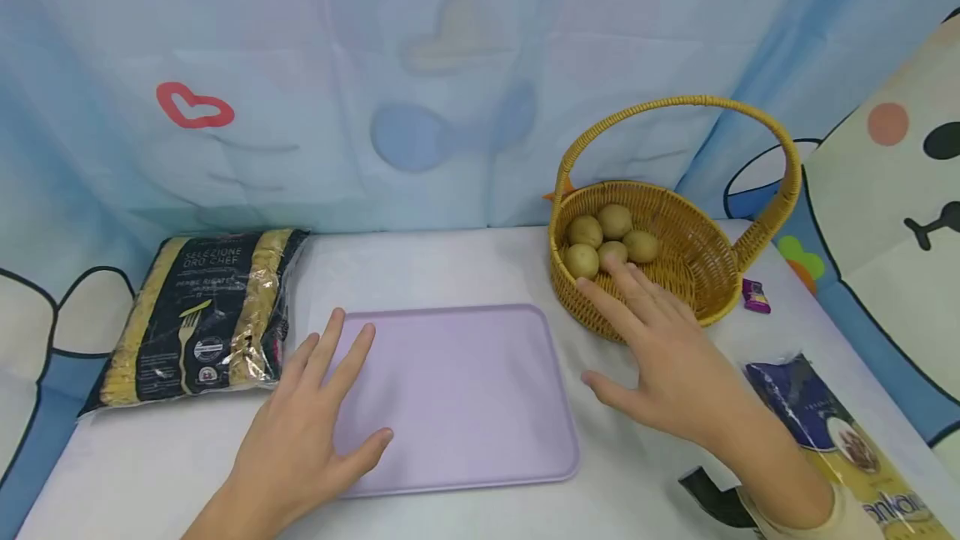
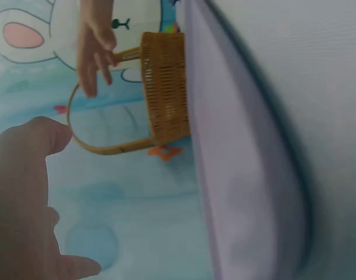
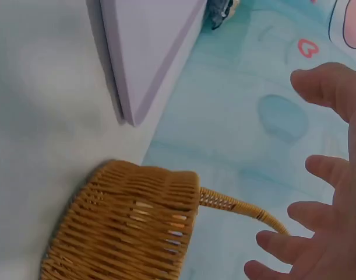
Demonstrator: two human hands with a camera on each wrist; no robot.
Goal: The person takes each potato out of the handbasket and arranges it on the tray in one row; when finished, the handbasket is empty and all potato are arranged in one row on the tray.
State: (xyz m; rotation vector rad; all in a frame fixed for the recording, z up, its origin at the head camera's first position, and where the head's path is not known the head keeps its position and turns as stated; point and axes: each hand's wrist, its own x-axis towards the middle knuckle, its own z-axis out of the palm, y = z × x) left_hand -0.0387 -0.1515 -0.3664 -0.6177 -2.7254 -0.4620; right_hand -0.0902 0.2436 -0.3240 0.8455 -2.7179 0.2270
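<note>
A wicker basket (image 1: 693, 244) with a tall looped handle stands at the back right in the head view. Several round, brownish-green potato-like items (image 1: 584, 231) lie in its left half. My right hand (image 1: 667, 357), fingers spread, hovers over the basket's near rim and holds nothing; in the right wrist view a gap shows between its fingers and the wickerwork. A flat lilac tray (image 1: 457, 398) lies in the middle of the table, bare. Over its left edge my left hand (image 1: 307, 432) is held with fingers apart, also holding nothing.
A black and yellow pasta bag (image 1: 213, 315) lies at the back left. To the right are a blue and yellow packet (image 1: 847, 440), partly behind the right forearm, and a small purple wrapped sweet (image 1: 755, 296). A patterned blue curtain (image 1: 450, 107) hangs behind the table.
</note>
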